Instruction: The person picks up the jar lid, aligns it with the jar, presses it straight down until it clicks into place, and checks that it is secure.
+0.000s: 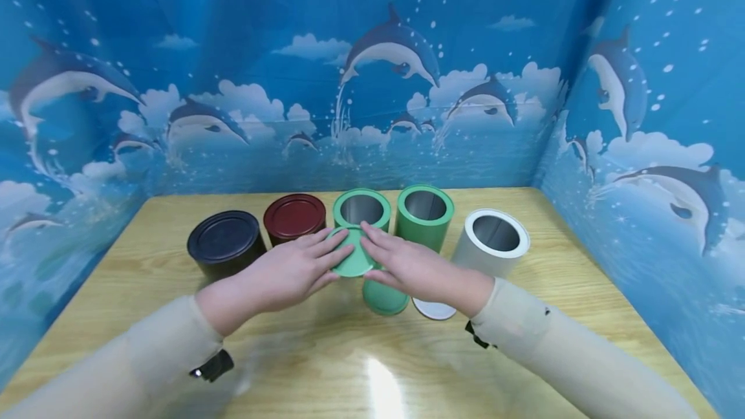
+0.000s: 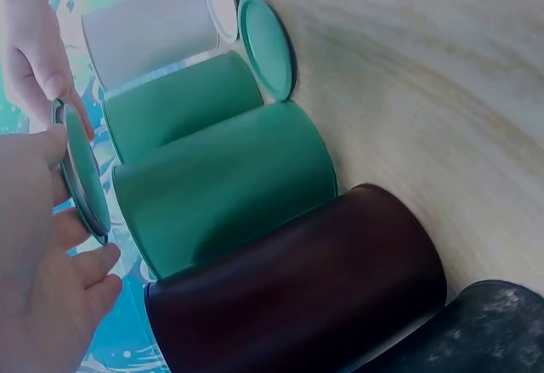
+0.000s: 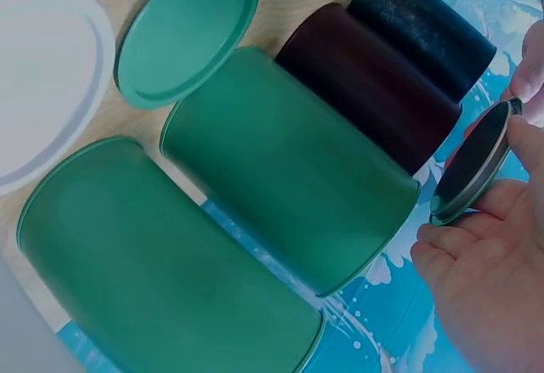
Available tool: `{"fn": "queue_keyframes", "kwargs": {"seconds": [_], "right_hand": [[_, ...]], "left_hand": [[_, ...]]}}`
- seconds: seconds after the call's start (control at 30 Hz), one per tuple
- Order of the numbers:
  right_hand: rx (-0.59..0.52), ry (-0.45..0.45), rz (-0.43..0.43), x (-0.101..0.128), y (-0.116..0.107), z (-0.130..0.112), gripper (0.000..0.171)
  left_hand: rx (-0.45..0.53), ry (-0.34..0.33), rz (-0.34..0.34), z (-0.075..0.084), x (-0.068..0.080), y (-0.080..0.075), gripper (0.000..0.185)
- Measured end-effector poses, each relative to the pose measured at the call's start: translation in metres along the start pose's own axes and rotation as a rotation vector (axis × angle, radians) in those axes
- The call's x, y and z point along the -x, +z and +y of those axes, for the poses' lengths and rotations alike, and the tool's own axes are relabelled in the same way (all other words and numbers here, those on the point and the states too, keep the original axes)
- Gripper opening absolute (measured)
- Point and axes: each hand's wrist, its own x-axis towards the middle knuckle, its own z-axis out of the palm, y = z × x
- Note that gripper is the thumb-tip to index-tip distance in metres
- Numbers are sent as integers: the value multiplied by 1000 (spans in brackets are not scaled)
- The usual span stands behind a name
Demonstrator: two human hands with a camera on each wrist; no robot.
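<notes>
On the table [image 1: 302,357], the left green can [image 1: 361,207] stands uncovered just below a lid [image 1: 353,256] held in two hands.
We see the left hand [image 1: 293,270] and right hand [image 1: 416,267] about equally near, fingers clamped on opposite edges of the lid. A round disc with no long axis, it lies roughly level between them, above the can's rim and apart from it; how well centred, we can't quite judge. The right wrist view cuts off the white can [image 1: 490,254]; from the head, lid and hands hide much of the left green can's wall.
</notes>
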Motion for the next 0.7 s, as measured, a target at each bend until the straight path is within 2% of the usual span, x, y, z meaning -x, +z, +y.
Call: {"fn": "queue_keyframes", "kwargs": {"seconds": [0.2,0.5,0.7], "right_hand": [[-26,27,-14,-3,-4,6,61],[-58,64,-4,-14,-16,19,61],[-51,81,-17,-19,-17,27,61]], "left_hand": [[67,-12,-28,-7,-8,-3,55],[62,-43,-61,-18,-28,-9,57],[65,-77,-122,-22,-38,-8,56]]}}
